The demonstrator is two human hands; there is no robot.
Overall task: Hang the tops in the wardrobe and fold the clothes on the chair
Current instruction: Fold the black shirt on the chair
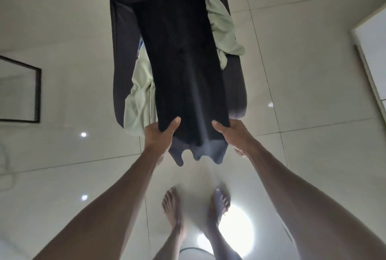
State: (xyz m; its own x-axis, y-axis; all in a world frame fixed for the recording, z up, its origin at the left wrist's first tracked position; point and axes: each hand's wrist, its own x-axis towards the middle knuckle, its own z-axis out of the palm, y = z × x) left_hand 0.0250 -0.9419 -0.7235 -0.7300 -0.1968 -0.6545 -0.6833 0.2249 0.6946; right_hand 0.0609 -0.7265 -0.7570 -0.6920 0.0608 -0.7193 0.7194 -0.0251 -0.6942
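A long dark navy garment (183, 67) lies stretched lengthwise over a dark grey chair (236, 84), its near end hanging past the seat's front edge. My left hand (160, 134) grips that near end at its left corner. My right hand (231, 136) grips the right corner. Under the dark garment lies pale green clothing (140, 96), which spills out on the left and also on the right (223, 27). The chair's back is at the top of the view.
Glossy white floor tiles (302, 92) surround the chair. A black-framed mirror or panel (20, 90) stands at the left. A white door or cabinet edge (371, 54) is at the right. My bare feet (196, 207) stand just in front of the chair.
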